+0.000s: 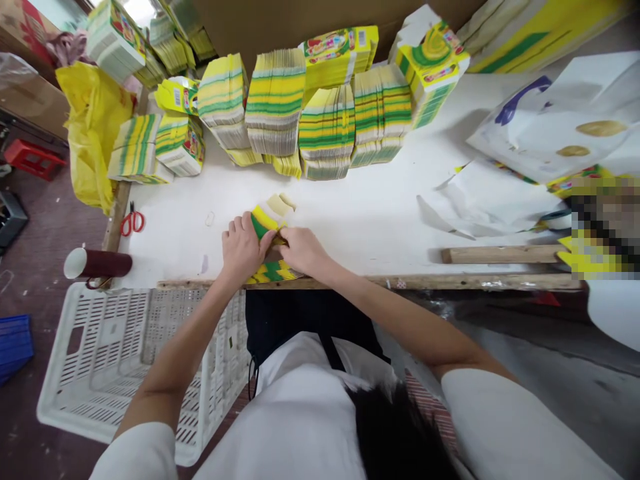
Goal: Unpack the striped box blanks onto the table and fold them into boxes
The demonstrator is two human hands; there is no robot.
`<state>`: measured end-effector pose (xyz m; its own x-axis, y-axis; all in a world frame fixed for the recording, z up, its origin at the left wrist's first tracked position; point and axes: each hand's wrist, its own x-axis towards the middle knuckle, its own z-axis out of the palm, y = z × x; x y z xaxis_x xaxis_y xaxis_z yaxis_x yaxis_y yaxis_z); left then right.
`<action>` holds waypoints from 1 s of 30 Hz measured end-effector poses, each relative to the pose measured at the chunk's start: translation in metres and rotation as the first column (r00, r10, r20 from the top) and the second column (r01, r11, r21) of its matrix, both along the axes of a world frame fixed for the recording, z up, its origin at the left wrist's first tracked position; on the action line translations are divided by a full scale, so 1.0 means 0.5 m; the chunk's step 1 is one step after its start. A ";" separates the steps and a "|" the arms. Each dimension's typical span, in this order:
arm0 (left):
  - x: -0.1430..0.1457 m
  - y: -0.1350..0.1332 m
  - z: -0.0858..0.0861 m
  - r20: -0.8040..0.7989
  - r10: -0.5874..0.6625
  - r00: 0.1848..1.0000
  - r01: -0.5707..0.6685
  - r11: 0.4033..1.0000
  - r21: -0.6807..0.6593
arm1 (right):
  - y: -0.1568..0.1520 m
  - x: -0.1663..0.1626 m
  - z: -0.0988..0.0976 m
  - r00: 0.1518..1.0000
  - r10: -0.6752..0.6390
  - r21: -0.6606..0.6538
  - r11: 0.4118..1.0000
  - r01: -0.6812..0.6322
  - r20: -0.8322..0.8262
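Both hands meet at the near edge of the white desk (360,213), working a small yellow-and-green printed cardboard piece (262,222). The left hand (243,248) has its fingers curled and pressed together around the left side of that piece; the right hand (301,250) closes on it from the right, its fingers pinching the piece where the two hands touch. Just below the hands, at the desk's rough wooden front edge (400,283), lies a flat yellow-and-green zigzag-printed sheet (273,271), partly under the wrists.

Bare desk surface stretches beyond the hands up to a row of stacked yellow-green flat cartons (327,123) along the far side, well apart from the hands. To the right lie crumpled white paper wrappers (480,200) and a loose wooden strip (503,254). On the left edge sit red-handled scissors (132,222) and a dark maroon cardboard tube (97,263). A white slatted plastic crate (100,360) stands on the floor below the left arm, beside the desk's front edge
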<state>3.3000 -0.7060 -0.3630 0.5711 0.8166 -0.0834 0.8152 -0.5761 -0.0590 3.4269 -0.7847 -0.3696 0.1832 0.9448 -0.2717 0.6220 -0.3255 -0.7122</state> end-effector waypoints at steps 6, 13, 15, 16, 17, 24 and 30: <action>0.001 0.000 0.006 0.038 0.053 0.998 -0.051 0.998 -0.036 | 0.002 0.052 -0.017 0.990 -0.066 0.134 0.990 0.050 0.122; 0.007 0.003 0.009 0.049 0.090 0.995 -0.087 0.994 -0.064 | -0.048 0.150 -0.017 0.900 0.421 0.141 0.903 -0.405 -0.111; 0.006 0.002 0.006 0.043 0.086 0.995 -0.084 0.995 -0.051 | -0.053 0.166 -0.011 0.818 0.527 0.129 0.850 -0.511 -0.229; 0.005 0.001 0.005 0.039 0.086 0.996 -0.084 0.995 -0.044 | -0.051 0.169 -0.009 0.821 0.515 0.151 0.857 -0.492 -0.247; 0.005 0.001 0.004 0.036 0.085 0.996 -0.084 0.996 -0.038 | -0.047 0.170 -0.009 0.855 0.464 0.189 0.884 -0.428 -0.232; 0.004 -0.001 -0.001 0.028 0.076 0.997 -0.075 0.997 -0.016 | -0.009 0.131 -0.053 0.945 0.055 0.378 0.908 -0.182 0.322; 0.007 -0.003 0.004 0.036 0.081 0.996 -0.080 0.997 -0.013 | -0.016 0.109 -0.054 0.904 0.079 0.348 0.906 -0.241 0.421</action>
<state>3.3034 -0.7075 -0.3612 0.5064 0.8592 -0.0734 0.8605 -0.5090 -0.0215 3.4816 -0.7929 -0.3966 0.0335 0.9834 0.1783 0.8924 0.0509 -0.4484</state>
